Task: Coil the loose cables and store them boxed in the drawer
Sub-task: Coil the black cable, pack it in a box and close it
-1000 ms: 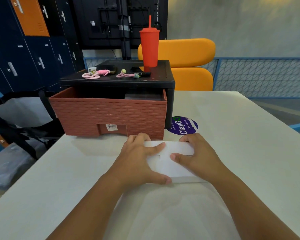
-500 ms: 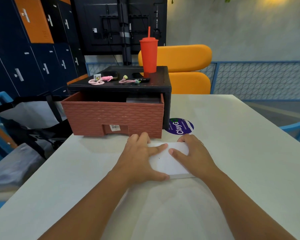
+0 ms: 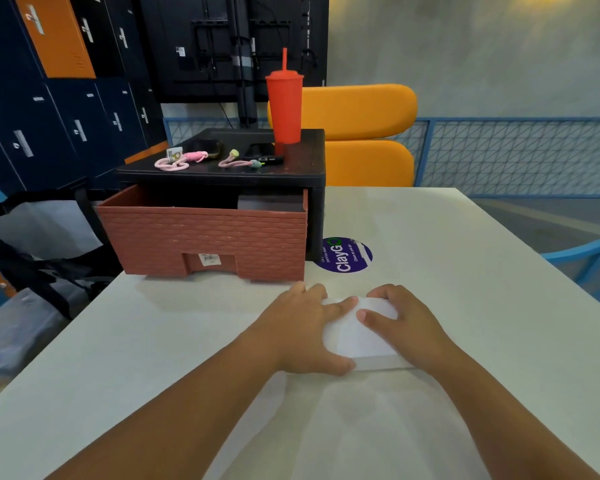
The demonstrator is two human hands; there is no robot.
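So where is this at? Roughly halfway, I'd say. Big white table (image 3: 465, 271), with a black drawer unit (image 3: 305, 157) at its far left. The unit's brick-pattern drawer (image 3: 205, 237) is already pulled out toward the near side, so the storage spot is ready. There's something pale in the drawer's right back corner, but I can't tell what it is.

The white box (image 3: 357, 337) isn't in the drawer yet. It lies flat on the table near the person, just in front of the drawer's right corner, and it looks closed. Whether a cable is inside is anyone's guess, since the lid hides everything.

Two pink cables are on top of the unit, the left pink cable (image 3: 177, 161) and the right pink cable (image 3: 238, 161). Both look bundled into loops already, but they're unboxed. They sit next to a red tumbler (image 3: 284, 105), which has nothing to do with the job.

My read on what's left is to get this box into the drawer, box up those two bundles, then shut the drawer.

Both forearms reach in from the near edge and meet at the box. The left hand (image 3: 302, 327) lies flat over the box's left end with its fingers spread. Its index finger runs along the lid, its thumb sits at the near corner, and it's pressing down rather than gripping. The right hand (image 3: 406, 320) cups the right end, with its fingers curled over the far edge and its thumb on the lid, pointing at the left index finger. It looks like the lid is being seated, or the box is being steadied for a lift.
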